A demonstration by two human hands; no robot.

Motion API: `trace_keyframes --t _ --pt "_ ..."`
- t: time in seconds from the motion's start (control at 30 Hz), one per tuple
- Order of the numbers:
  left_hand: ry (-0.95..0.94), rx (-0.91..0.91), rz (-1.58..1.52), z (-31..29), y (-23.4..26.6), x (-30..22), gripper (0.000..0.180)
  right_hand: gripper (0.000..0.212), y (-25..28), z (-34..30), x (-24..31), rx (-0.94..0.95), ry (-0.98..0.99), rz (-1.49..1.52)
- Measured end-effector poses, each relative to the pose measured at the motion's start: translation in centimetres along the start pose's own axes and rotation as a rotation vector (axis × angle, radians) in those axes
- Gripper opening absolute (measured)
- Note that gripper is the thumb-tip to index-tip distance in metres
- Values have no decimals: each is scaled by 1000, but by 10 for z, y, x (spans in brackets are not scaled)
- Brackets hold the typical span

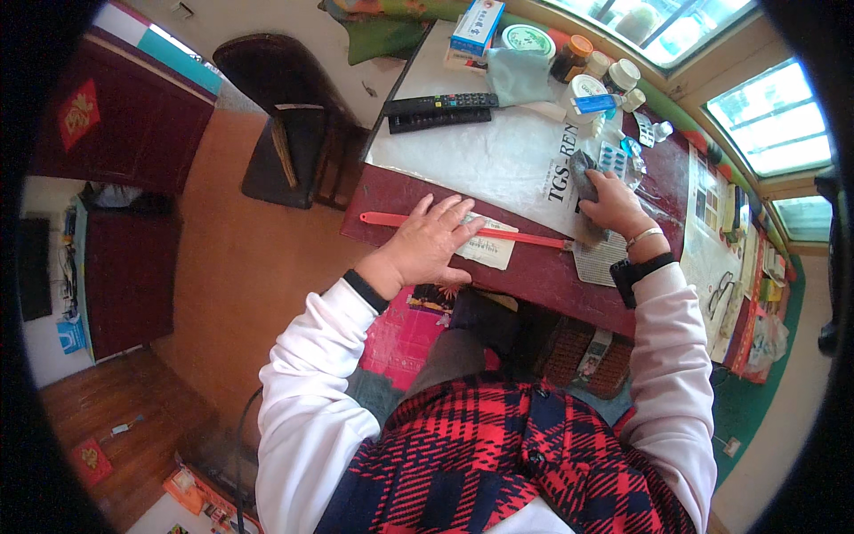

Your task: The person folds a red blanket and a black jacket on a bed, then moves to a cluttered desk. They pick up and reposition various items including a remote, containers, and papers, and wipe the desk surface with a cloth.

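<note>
My left hand [427, 238] lies flat with fingers spread at the near edge of the dark red desk, across the red handle of a fly swatter [532, 238]. A pale printed paper slip [492, 253] sits under the handle, beside my fingertips. The swatter's whitish mesh head is to the right, below my right wrist. My right hand [614, 206] is closed on a dark grey cloth [583, 178], which touches the white plastic sheet [480, 151] on the desk. Part of the cloth is hidden by the hand, and its lower end looks blurred.
Two black remote controls [440, 109] lie at the far left of the sheet. Jars and bottles [572, 59], boxes [477, 25] and blister packs [612, 158] crowd the back, below the window. A dark chair [289, 160] stands left of the desk. Eyeglasses [719, 292] rest at the right.
</note>
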State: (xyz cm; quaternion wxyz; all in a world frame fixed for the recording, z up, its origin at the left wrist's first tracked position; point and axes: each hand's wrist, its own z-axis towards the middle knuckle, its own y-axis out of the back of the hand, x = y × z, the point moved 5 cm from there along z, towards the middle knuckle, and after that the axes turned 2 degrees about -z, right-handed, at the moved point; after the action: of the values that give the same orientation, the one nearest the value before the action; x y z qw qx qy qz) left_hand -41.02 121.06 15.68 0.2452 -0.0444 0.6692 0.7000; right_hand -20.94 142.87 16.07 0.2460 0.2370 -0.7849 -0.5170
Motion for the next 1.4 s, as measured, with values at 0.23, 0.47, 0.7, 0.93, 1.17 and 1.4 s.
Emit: trace_keyframes --t 0.23,0.47,0.7,0.93,1.17,1.4 --pt "-5 137 21 12 -16 -14 83 44 2 -1 14 -6 22 -12" --pt "-86 -51 25 -8 -22 -24 57 30 -8 8 105 -3 189 -73" --pt "-15 -120 21 -21 -29 -33 34 26 -22 43 213 79 367 -108" --pt "59 -132 -39 -28 -27 -38 34 31 -33 45 300 -55 977 -304" --pt "38 -206 18 -22 -34 -38 32 35 -32 8 227 108 1173 -198" --pt "-115 -123 171 -14 -28 -44 28 33 -20 5 139 81 1102 -152"
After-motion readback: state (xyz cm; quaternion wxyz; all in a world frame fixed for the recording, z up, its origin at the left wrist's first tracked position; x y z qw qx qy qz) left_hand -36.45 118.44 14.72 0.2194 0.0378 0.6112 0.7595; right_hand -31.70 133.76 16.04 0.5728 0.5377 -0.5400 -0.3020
